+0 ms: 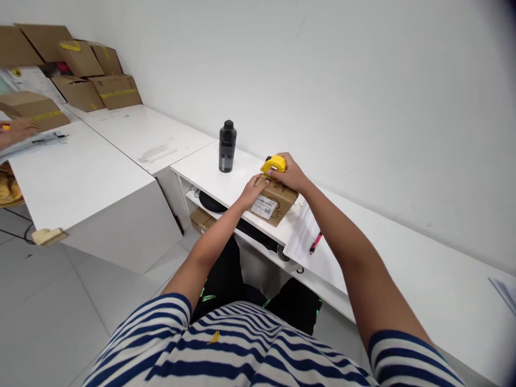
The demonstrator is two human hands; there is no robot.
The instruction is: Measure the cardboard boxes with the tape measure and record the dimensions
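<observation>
A small brown cardboard box (282,206) with a white printed label sits on the white shelf top in front of me. My right hand (291,173) is wrapped round a yellow tape measure (276,164), held at the far upper edge of the box. At the box's left upper corner, my left hand (255,191) grips the box, its fingers close to the tape measure's lower end. Whether those fingertips also pinch the tape's blade cannot be made out.
A dark bottle (228,148) stands left of the box. Papers (300,236) and a red-and-black pen (316,243) lie to its right. Cardboard boxes (116,91) are stacked on the far left tables. Another person's hand (16,131) shows at the left edge.
</observation>
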